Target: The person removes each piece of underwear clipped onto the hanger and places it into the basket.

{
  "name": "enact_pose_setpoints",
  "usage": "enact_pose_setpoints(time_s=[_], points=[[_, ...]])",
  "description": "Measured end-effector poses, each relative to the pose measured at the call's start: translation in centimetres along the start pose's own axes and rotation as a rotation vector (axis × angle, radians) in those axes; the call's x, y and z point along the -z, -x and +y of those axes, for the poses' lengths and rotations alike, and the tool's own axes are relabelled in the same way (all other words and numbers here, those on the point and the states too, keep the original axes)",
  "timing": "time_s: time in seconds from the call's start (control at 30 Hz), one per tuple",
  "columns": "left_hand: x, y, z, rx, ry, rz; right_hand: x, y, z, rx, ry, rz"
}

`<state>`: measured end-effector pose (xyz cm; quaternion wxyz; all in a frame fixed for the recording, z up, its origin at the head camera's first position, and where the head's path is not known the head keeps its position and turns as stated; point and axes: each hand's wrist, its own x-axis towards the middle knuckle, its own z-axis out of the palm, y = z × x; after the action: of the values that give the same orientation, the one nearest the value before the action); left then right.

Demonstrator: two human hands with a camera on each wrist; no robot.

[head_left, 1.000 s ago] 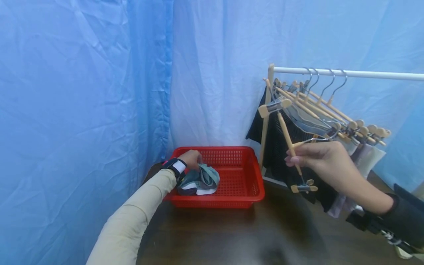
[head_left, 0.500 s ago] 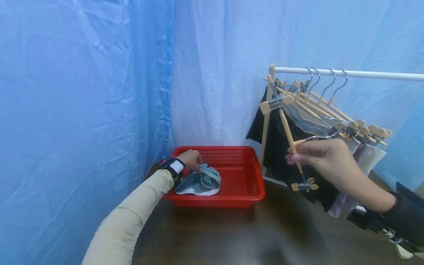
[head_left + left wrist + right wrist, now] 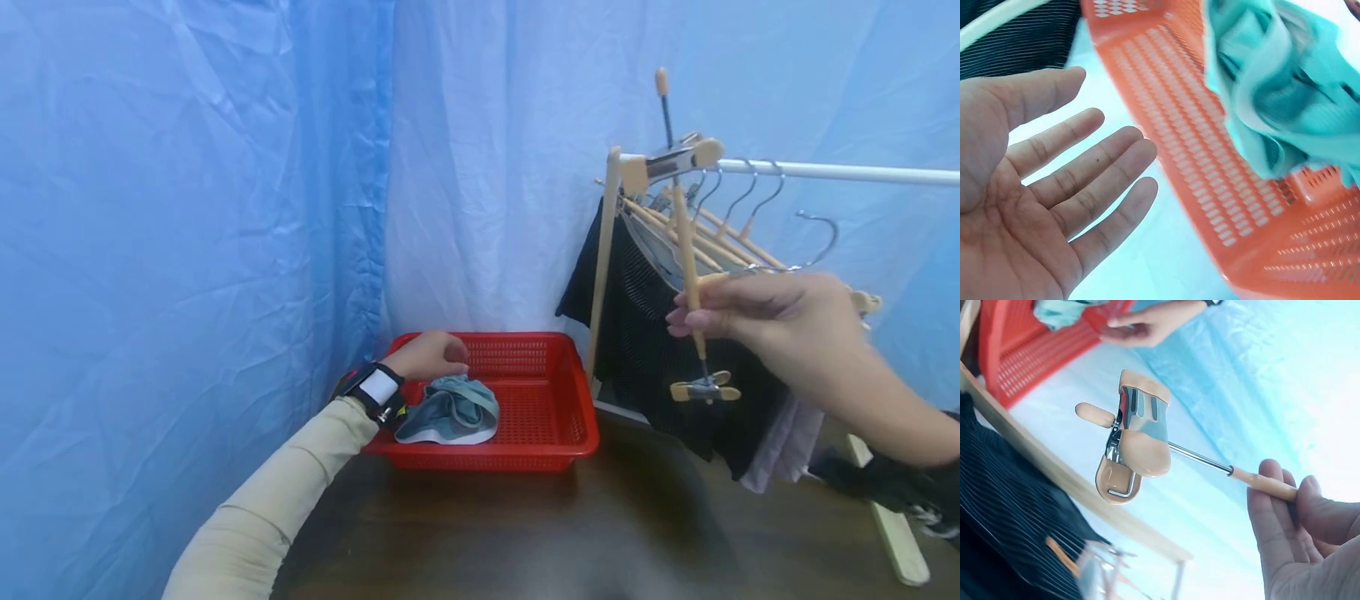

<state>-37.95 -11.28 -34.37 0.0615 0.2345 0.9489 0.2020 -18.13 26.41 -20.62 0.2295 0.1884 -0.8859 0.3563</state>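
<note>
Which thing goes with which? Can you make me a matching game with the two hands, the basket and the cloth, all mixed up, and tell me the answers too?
Things:
1. teal cloth
2. left hand
3. basket
4. right hand

Matches:
A. red, with lots of little holes
B. pinching a wooden hanger
C. fingers apart, holding nothing
D. lying crumpled in the basket

Right pairs: 1-D, 2-C, 3-A, 4-B

We see cloth (image 3: 457, 410) in basket (image 3: 480, 450), left hand (image 3: 427, 356) over basket's left side; rack (image 3: 604, 258) right of basket, both on surface (image 3: 480, 533); hanger (image 3: 686, 242) in right hand (image 3: 791, 321), before rack; curtain (image 3: 465, 167) behind everything.
</note>
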Motion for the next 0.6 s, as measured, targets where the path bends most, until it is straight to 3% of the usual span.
enact_pose_setpoints(time_s=[0.23,0.37,0.6], points=[[0.3,1.4,1.1,-0.04,0.081,0.049,2.9,-0.6,-1.2,0.04,-0.007,0.094],[0.1,2.1,1.4,-0.064,0.085,0.077,4.5,-1.2,-0.2,0.089,-0.084,0.128],[-0.6,2.9,1.9,-0.103,0.084,0.081,7.0,-2.3,2.1,0.156,-0.201,0.112]])
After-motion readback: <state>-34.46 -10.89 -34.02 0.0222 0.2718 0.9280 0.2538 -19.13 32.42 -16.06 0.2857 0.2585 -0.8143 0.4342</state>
